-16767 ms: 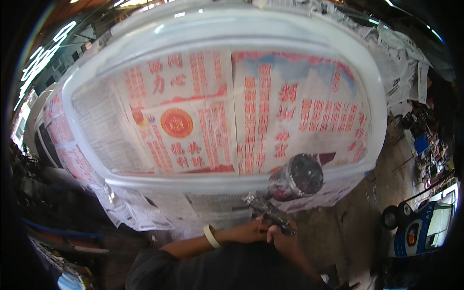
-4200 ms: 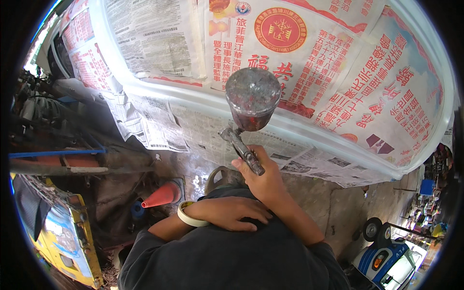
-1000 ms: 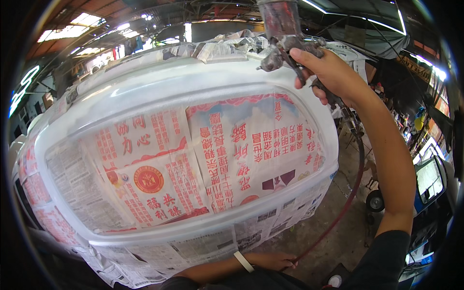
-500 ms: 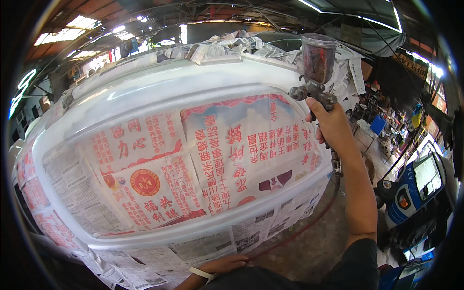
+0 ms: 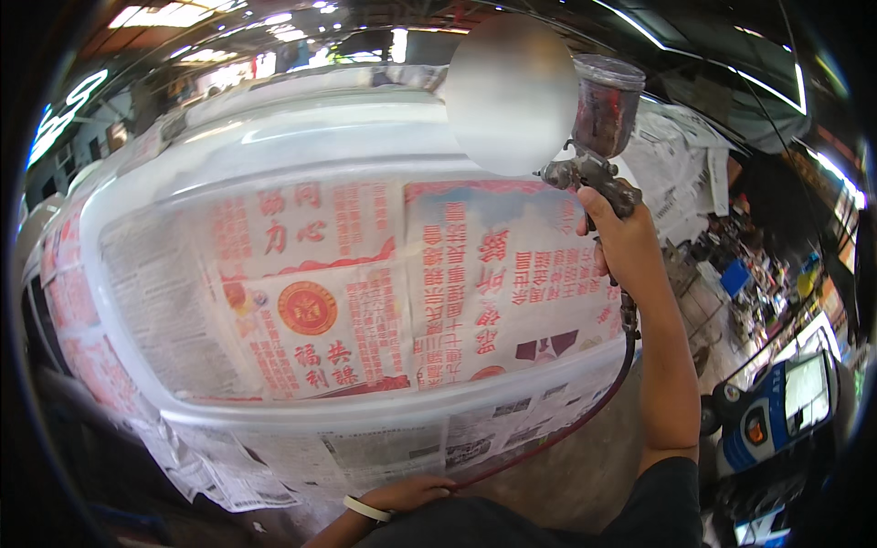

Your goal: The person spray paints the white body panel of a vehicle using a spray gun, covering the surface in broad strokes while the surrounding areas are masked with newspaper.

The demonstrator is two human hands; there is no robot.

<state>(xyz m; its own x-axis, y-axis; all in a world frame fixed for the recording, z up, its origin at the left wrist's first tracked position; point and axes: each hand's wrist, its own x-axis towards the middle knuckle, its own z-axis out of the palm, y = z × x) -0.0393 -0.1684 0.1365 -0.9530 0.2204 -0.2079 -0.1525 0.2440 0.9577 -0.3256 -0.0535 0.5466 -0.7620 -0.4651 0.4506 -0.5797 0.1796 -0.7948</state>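
My right hand (image 5: 617, 224) is wrapped round the handle of a spray gun (image 5: 585, 173), its nozzle facing left. A paint-stained cup (image 5: 607, 105) stands on top of the gun. From its handle a dark red air hose (image 5: 585, 425) hangs down and curves to my left hand (image 5: 416, 493), low at the front, which is closed on it. Left of the gun lies a vehicle's window masked with red-printed paper (image 5: 356, 301). Whitish frame (image 5: 320, 406) and body panel (image 5: 356, 128) surround it. A blurred pale oval hides what is beyond the nozzle.
Newspaper (image 5: 375, 447) covers the body below the window, and more masking paper (image 5: 676, 164) lies beyond the gun. At the right stands a blue and white scooter (image 5: 776, 411). Clutter and a blue box (image 5: 734, 277) are on the floor behind it.
The view has shifted, so the vehicle appears farther right. My right hand with the spray gun has moved left along the window's upper edge. My left hand stays low by the hose.
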